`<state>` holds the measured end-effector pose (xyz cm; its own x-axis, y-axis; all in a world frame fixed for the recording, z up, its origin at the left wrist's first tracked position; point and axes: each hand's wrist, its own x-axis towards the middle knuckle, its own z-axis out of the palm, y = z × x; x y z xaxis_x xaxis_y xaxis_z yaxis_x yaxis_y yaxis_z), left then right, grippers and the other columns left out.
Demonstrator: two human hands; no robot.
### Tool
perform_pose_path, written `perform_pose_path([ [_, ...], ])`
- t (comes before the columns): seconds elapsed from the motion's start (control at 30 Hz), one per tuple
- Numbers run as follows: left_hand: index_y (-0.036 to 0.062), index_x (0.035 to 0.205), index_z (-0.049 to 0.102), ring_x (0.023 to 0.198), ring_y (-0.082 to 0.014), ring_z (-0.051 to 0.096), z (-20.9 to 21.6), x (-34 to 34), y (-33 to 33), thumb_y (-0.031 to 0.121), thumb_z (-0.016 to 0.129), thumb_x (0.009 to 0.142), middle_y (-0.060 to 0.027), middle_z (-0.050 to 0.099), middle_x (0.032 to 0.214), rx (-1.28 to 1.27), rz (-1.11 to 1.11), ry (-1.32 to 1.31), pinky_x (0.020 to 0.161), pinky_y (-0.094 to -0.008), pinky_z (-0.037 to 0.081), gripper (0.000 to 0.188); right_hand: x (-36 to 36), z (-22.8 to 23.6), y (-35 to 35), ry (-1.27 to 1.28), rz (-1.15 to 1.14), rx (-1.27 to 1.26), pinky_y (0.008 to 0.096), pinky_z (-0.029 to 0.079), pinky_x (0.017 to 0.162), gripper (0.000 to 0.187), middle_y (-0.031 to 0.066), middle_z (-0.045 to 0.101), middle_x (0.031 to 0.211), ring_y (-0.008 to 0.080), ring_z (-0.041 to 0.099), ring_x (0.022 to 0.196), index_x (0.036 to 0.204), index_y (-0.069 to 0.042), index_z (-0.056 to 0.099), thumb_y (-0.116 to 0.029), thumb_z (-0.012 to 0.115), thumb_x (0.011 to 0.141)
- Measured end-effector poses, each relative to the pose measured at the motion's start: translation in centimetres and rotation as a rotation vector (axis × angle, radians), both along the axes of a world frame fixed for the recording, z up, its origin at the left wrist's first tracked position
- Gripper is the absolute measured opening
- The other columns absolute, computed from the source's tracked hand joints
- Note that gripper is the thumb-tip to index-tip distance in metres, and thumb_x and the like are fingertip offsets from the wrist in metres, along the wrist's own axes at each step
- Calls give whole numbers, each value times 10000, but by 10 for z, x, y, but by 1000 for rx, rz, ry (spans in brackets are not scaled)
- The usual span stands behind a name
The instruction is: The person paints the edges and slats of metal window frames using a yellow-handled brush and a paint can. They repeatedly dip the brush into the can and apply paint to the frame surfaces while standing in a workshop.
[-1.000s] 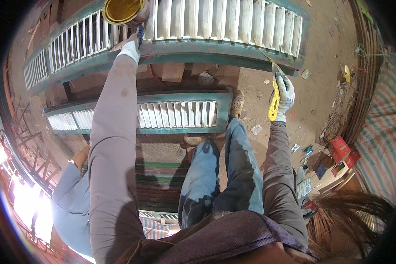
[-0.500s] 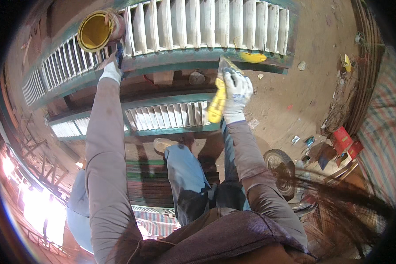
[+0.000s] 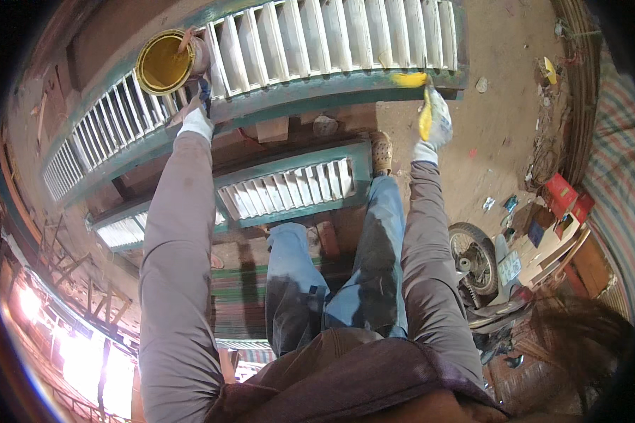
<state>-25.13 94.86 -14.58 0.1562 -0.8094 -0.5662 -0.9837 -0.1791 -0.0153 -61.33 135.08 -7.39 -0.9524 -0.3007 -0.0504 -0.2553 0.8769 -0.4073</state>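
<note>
My left hand (image 3: 197, 121), in a white glove with dark fingers, is closed around the underside of an open can (image 3: 180, 60) with a yellow mass inside. A stick-like piece pokes up at its rim. At the right end of a large louvred shutter (image 3: 317, 81), with a green frame and white slats, my gloved right hand (image 3: 439, 121) grips a putty knife by its yellow handle (image 3: 425, 118). Its blade is hard to make out against the frame. Beside the knife, a thick yellow smear (image 3: 408, 80) lies on the frame's near rail.
A smaller green and white shutter (image 3: 289, 187) lies closer to my legs. Right of me are a motorcycle wheel (image 3: 473, 259), a red box (image 3: 563, 197) and a striped tarp (image 3: 621, 162). Litter dots the earth floor.
My right hand has moved right and away from me, bringing the putty knife up to the yellow smear. The can has shifted slightly right in view. A shod foot now shows beside the smaller shutter.
</note>
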Motion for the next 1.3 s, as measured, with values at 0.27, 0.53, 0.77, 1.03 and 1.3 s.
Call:
perform_pose_path([
  [0.27, -4, 1474, 137, 1303, -410, 269, 2, -9, 6, 612, 673, 676, -254, 211, 1451, 6, 14, 6, 1069, -478, 291, 1142, 75, 39, -72, 88, 179, 320, 306, 515, 888, 312, 36, 642, 1194, 196, 636, 1058, 1210, -174, 639, -156, 567, 907],
  [0.53, -14, 1477, 116, 1318, -427, 236, 2, -13, 10, 652, 662, 658, -272, 177, 1460, 14, 34, 9, 1084, -486, 267, 1189, 134, 46, -115, 87, 283, 355, 358, 508, 842, 347, 41, 623, 1208, 218, 617, 1057, 1226, -184, 617, -197, 575, 882],
  [0.77, -23, 1480, 97, 1332, -442, 207, 4, -17, 9, 687, 653, 642, -287, 147, 1468, 4, 42, 1, 1096, -493, 247, 1231, 206, 48, -152, 44, 478, 254, 361, 455, 933, 390, 63, 606, 1176, 236, 580, 1094, 1260, -153, 604, -138, 543, 875],
  [1.03, -33, 1482, 76, 1348, -460, 174, 3, -20, 9, 728, 642, 624, -305, 114, 1478, -8, 57, 18, 1110, -502, 223, 1279, 279, 60, -178, -251, 654, -240, 375, 509, 862, 299, 58, 662, 1110, 233, 639, 1018, 1133, -160, 662, -144, 579, 846],
  [1.3, -44, 1485, 55, 1363, -477, 141, 11, -17, 12, 768, 632, 606, -322, 80, 1487, -13, 102, 17, 1125, -510, 199, 1328, 154, 75, -78, -3, 493, -265, 354, 529, 861, 311, 91, 693, 1077, 263, 671, 970, 1127, -123, 702, -82, 664, 821],
])
